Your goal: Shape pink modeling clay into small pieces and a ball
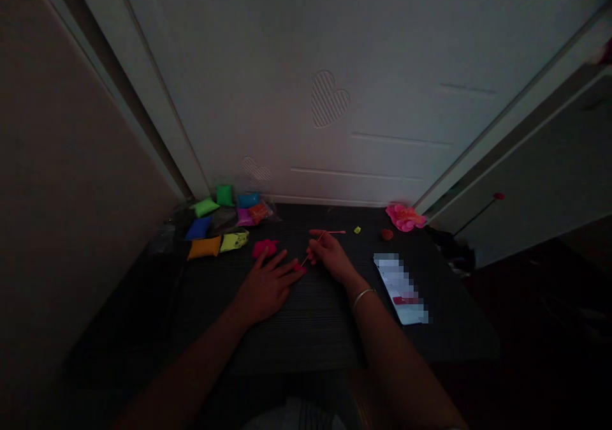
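My left hand (265, 286) lies on the dark table with its fingers spread, holding nothing I can see. Its fingertips are beside a lump of bright pink clay (264, 247) and a small flat pink clay piece (299, 267). In my right hand (333, 259) the fingers pinch a thin pink modelling stick (313, 249), whose lower tip reaches the small piece. Another slim pink tool (337, 231) lies just beyond that hand. Dim light hides the finer detail of the clay.
Coloured clay packets, among them an orange one (204, 248) and a green one (224, 194), sit at the back left. A pink flower (405, 217), a reddish-brown lump (387, 234), a yellow bit (357, 229) and a lit phone (400, 289) are to the right. A white panel (287, 117) rises behind.
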Available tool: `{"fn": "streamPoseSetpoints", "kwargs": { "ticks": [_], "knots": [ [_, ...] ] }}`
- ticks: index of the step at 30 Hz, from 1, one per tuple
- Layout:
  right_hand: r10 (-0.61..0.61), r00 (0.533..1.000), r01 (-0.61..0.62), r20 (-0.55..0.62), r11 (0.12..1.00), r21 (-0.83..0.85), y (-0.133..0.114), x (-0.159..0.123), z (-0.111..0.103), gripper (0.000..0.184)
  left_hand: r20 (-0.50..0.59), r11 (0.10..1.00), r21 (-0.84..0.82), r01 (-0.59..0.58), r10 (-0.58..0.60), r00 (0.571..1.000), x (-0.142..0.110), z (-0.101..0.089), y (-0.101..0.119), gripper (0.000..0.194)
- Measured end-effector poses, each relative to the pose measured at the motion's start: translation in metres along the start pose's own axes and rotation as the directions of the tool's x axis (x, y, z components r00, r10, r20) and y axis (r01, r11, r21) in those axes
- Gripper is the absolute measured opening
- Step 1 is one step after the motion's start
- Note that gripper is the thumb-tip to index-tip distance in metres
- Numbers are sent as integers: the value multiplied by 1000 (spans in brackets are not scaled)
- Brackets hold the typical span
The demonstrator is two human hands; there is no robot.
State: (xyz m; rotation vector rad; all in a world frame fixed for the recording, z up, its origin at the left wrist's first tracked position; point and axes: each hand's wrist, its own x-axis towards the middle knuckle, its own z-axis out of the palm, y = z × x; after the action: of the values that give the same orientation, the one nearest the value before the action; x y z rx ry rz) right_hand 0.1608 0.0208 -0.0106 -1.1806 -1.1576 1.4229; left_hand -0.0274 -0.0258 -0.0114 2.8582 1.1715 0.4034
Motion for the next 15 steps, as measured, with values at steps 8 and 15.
{"fn": "streamPoseSetpoints", "kwargs": {
  "ticks": [8,15],
  "knots": [
    [-3,1000,2,-24,1000,-14,0,-1,0,36,18,1000,-12,9,-9,1000,0,-3,2,44],
    [4,999,-4,-37,1000,3,0,-1,1,36,6,1000,1,2,-2,1000,0,-3,2,45]
  ]
}}
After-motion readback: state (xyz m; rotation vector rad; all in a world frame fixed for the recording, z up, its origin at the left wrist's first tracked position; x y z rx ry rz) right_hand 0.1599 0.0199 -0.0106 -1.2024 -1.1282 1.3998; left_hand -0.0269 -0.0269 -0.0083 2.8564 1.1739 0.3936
